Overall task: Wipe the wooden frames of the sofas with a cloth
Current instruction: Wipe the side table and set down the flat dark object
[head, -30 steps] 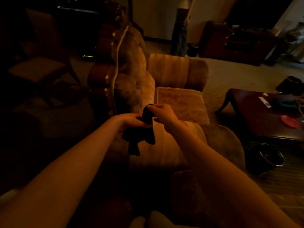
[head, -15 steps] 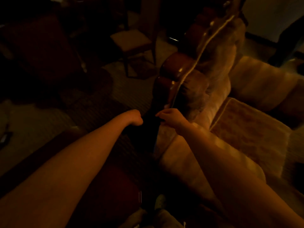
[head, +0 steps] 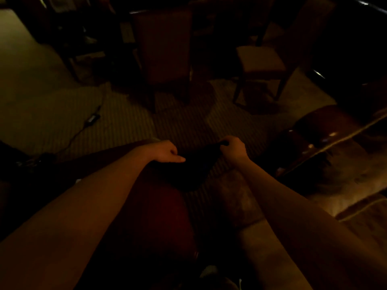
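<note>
A dark cloth [head: 193, 166] hangs stretched between both hands in the middle of the dim view. My left hand [head: 165, 151] grips its left end with curled fingers. My right hand [head: 231, 148] pinches its right corner, held slightly higher. The sofa's glossy dark wooden frame [head: 318, 137] curves along the right side, about a forearm's length right of my right hand, with the tan upholstery [head: 240, 197] below it. A second rounded reddish wooden edge [head: 159, 208] lies under my left forearm.
Striped carpet [head: 129, 126] covers the floor ahead. A tall dark chair [head: 165, 51] and a padded stool [head: 259, 59] stand beyond the hands. A cable with a power adapter [head: 92, 119] lies on the floor at the left.
The view has swung left, away from the sofa seat toward the floor and chairs. My hands have spread apart and now stretch the cloth between them.
</note>
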### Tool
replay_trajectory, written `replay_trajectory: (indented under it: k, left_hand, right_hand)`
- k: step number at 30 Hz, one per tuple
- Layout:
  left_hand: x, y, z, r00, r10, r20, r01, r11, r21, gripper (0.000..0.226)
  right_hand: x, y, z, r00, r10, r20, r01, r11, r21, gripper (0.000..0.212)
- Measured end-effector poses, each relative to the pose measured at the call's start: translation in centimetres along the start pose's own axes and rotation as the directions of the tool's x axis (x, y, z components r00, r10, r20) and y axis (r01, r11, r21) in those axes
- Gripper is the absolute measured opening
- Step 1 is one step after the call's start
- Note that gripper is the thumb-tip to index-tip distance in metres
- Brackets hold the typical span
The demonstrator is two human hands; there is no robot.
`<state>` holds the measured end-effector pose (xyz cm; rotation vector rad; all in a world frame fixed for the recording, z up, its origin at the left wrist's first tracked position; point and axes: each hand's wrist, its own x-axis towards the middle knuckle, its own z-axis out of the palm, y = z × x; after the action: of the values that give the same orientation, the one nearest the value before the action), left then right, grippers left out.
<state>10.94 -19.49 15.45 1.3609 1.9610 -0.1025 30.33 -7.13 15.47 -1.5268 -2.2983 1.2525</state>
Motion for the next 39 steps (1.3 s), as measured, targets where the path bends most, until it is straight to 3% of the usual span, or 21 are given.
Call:
replay_trajectory:
  k: [5,9,12,17,21,24,29,33,35,39]
  left_hand:
    - [-1.8,-7.5,-1.1,0.998,-0.018,0.067,0.017,1.0,0.012,0.038]
    - [-2.4,-11.7,-0.3,0.994,-0.106,-0.001,0.105,0.994,0.027,0.025]
    - [-2.0,-14.7,0.6,0.971,-0.229,-0.069,0.224,0.972,-0.075,0.022]
    - [-2.9,-17.1,1.6,0.833,-0.528,-0.167,0.469,0.833,-0.293,0.039]
    - [-4.1,-16.5,2.2,0.751,-0.638,-0.167,0.543,0.742,-0.393,0.044]
    - [-4.6,-15.7,2.4,0.708,-0.683,-0.179,0.569,0.702,-0.429,0.039]
    - [-6.6,-14.9,3.9,0.606,-0.76,-0.234,0.644,0.642,-0.417,0.034]
    - [-7.6,-14.2,5.0,0.481,-0.832,-0.277,0.752,0.554,-0.357,0.032]
    - [-7.8,-14.1,6.2,0.486,-0.827,-0.283,0.77,0.558,-0.309,0.033]
    - [-8.6,-13.7,7.4,0.468,-0.85,-0.241,0.816,0.521,-0.251,0.035]
  right_hand:
    - [3.2,-3.3,4.5,1.0,-0.001,-0.025,0.0,0.998,-0.061,0.029]
    - [6.2,-4.9,8.2,0.998,-0.042,0.036,0.047,0.986,-0.161,0.028]
    - [9.2,-7.1,10.9,0.985,-0.096,0.141,0.126,0.967,-0.221,0.022]
    - [14.1,-11.4,15.5,0.902,-0.234,0.363,0.339,0.905,-0.257,0.023]
    - [16.1,-14.6,17.5,0.81,-0.357,0.466,0.489,0.849,-0.2,0.02]
    - [16.6,-15.6,18.3,0.781,-0.392,0.485,0.524,0.835,-0.169,0.02]
    - [16.5,-16.0,19.0,0.758,-0.337,0.559,0.531,0.816,-0.228,0.025]
    - [15.1,-16.0,20.2,0.738,-0.33,0.589,0.471,0.877,-0.099,0.014]
    - [14.3,-15.9,20.3,0.739,-0.347,0.577,0.433,0.901,-0.012,0.012]
    - [13.7,-15.4,21.2,0.694,-0.472,0.544,0.555,0.832,0.013,0.012]
